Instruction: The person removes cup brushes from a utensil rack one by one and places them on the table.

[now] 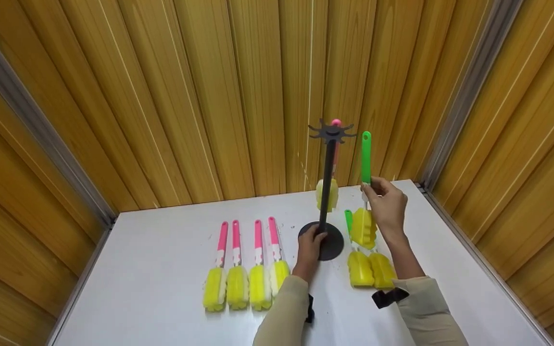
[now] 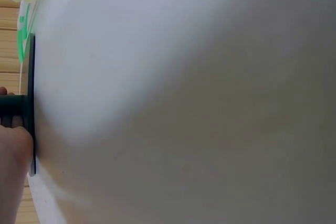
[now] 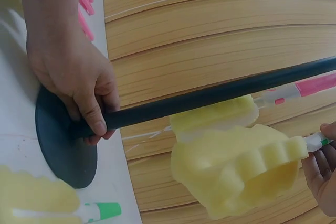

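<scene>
A black stand (image 1: 326, 187) with a round base and a ring of hooks on top stands upright on the table. My left hand (image 1: 309, 250) grips its pole just above the base, fingers curled round it in the right wrist view. A green-handled sponge brush (image 1: 366, 156) is pinched in my right hand (image 1: 389, 206) near the lower end of its handle. It points handle up, its yellow sponge hanging below, just right of the stand. Behind the pole, a pink-handled sponge brush (image 1: 335, 154) hangs from the hooks; the pole partly hides it.
Several pink-handled sponge brushes (image 1: 258, 262) lie in a row on the white table (image 1: 152, 269), left of the stand. Two yellow sponge heads (image 1: 360, 270) rest at the right, near my right forearm; one green handle shows behind them. Wood-patterned walls (image 1: 238, 96) enclose the back and sides.
</scene>
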`<action>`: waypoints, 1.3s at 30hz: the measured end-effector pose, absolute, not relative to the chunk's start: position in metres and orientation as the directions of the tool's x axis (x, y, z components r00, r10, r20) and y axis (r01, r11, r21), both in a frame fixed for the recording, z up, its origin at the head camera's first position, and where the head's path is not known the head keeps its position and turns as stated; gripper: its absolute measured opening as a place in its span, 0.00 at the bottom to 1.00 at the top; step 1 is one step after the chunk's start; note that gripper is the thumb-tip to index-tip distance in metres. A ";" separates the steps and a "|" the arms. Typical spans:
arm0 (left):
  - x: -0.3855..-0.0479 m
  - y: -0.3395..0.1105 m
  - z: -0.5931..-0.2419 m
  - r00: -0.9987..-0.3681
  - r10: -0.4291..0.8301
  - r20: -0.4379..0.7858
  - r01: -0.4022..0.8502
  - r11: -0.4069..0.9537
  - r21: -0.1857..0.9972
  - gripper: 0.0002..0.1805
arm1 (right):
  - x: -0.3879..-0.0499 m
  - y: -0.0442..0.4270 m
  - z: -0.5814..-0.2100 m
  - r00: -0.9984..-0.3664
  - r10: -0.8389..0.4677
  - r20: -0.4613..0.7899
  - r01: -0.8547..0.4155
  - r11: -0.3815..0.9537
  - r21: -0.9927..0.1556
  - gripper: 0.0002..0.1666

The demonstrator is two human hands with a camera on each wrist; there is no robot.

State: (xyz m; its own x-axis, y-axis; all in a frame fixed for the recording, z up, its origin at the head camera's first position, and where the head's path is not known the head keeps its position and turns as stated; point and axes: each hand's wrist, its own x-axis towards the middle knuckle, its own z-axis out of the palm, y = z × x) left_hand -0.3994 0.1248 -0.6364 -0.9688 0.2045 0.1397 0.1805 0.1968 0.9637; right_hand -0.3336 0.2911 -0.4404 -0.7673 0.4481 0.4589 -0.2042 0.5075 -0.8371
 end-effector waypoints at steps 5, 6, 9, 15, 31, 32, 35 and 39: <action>-0.400 0.125 -0.637 -0.967 0.202 0.158 0.198 0.198 0.960 0.14 | -0.331 0.298 -0.446 -0.759 0.455 0.465 -0.201 0.516 -0.833 0.13; -0.400 0.125 -0.637 -0.966 0.203 0.161 0.201 0.197 0.960 0.14 | -0.330 0.299 -0.447 -0.761 0.456 0.461 -0.198 0.514 -0.835 0.13; -0.401 0.125 -0.637 -0.964 0.204 0.168 0.209 0.198 0.958 0.14 | -0.328 0.301 -0.452 -0.768 0.460 0.446 -0.182 0.511 -0.840 0.13; -0.401 0.125 -0.638 -0.963 0.198 0.183 0.228 0.234 0.945 0.14 | -0.325 0.306 -0.462 -0.788 0.475 0.391 -0.122 0.503 -0.856 0.14; -0.403 0.125 -0.639 -0.961 0.186 0.202 0.247 0.259 0.934 0.11 | -0.317 0.333 -0.482 -0.840 0.466 0.279 -0.007 0.503 -0.864 0.18; -0.403 0.125 -0.640 -0.961 0.185 0.204 0.249 0.263 0.932 0.11 | -0.316 0.335 -0.483 -0.844 0.466 0.264 0.004 0.499 -0.866 0.18; -0.403 0.125 -0.640 -0.960 0.182 0.213 0.257 0.271 0.927 0.11 | -0.315 0.342 -0.489 -0.848 0.471 0.243 0.026 0.496 -0.868 0.20; -0.403 0.125 -0.640 -0.958 0.183 0.221 0.263 0.249 0.932 0.11 | -0.315 0.350 -0.497 -0.846 0.477 0.241 0.037 0.502 -0.864 0.20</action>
